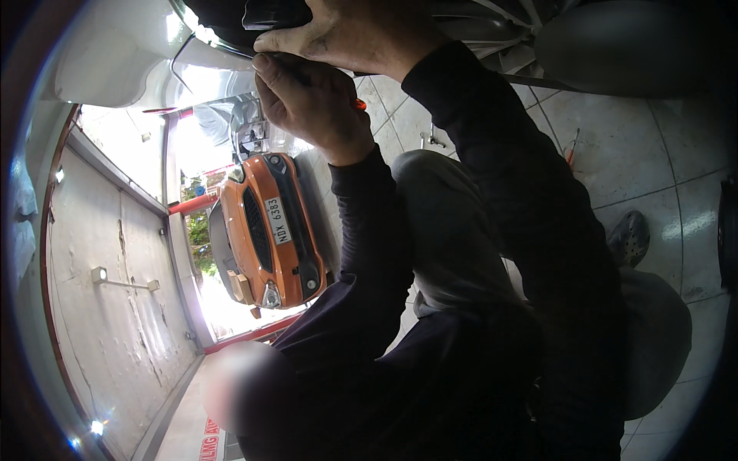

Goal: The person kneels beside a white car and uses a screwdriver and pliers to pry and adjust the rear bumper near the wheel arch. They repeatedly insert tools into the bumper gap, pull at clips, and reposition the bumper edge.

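Observation:
Close under the black trim (277,14) of a light-coloured car body, my left hand (319,111) is closed, its thumb pointing up toward the trim. A small red-orange end (359,104) sticks out at the heel of this fist, perhaps a tool's handle; the rest is hidden by the fingers. Just above it, my right hand (361,34) reaches across with its thumb along the lower edge of the trim. The other fingers of that hand are hidden, so its grip does not show. Both hands are nearly touching.
A wheel (511,34) stands right of my hands. On the tiled floor (646,146) lie a metal socket-type tool (433,138) and a slim red-handled tool (571,152). My bent knee (430,177) is below the hands. An orange car (265,230) is parked farther left.

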`<state>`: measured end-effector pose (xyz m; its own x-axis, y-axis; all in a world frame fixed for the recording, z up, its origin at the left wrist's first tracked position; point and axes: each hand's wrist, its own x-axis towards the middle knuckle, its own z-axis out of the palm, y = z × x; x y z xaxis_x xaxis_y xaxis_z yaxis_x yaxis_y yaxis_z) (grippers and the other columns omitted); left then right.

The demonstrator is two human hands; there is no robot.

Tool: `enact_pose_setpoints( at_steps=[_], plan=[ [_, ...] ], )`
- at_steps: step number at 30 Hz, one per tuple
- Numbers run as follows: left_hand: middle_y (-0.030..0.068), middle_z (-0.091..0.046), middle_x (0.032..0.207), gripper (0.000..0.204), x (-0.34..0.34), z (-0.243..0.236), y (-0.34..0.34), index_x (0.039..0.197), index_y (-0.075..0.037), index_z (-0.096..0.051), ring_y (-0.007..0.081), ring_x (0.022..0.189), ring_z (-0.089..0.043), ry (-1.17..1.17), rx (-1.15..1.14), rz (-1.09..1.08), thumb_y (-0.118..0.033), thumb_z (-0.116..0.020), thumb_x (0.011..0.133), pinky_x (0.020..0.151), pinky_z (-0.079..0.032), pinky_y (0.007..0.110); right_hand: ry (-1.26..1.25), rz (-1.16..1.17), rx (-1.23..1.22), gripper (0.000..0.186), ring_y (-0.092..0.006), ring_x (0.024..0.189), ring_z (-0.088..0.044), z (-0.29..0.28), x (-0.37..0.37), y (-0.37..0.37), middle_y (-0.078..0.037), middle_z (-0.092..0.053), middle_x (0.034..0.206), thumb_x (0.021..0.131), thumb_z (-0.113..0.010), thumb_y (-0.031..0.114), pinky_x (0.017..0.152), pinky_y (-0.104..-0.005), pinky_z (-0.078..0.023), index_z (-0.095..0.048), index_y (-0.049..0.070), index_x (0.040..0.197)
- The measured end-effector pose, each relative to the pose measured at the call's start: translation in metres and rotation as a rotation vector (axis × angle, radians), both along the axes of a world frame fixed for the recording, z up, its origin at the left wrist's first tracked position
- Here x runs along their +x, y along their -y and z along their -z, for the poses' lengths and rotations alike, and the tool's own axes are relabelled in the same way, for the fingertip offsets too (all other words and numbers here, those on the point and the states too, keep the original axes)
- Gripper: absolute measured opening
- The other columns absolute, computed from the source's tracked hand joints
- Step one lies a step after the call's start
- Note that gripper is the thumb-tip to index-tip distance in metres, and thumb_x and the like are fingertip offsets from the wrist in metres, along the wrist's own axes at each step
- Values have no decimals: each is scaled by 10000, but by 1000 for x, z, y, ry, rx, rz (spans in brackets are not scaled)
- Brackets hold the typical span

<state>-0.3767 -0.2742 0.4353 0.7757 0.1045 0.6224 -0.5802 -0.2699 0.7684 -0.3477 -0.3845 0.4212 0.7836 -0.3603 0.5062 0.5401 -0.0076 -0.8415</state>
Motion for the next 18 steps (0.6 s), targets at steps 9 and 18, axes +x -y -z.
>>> enact_pose_setpoints(
  at_steps=[9, 18],
  plan=[
    [112, -677, 1096, 462, 25, 19, -7, 1289, 20, -578, 171, 947, -687, 334, 362, -129, -392, -490, 1101, 803, -556, 285, -44, -43, -13, 546, -404, 876, -730, -4, 0, 1, -262, -731, 902, 853, -737, 494, 778, -494, -576, -696, -27, 1010],
    [56, -664, 816, 346, 0, -30, -40, 1027, 13, -655, 155, 675, -627, 27, 467, -169, -302, -527, 1093, 593, -525, 296, 60, 0, -15, 543, -404, 864, -724, 1, 2, -16, -268, -721, 875, 847, -751, 494, 783, -489, -571, -703, -26, 996]
  ],
)
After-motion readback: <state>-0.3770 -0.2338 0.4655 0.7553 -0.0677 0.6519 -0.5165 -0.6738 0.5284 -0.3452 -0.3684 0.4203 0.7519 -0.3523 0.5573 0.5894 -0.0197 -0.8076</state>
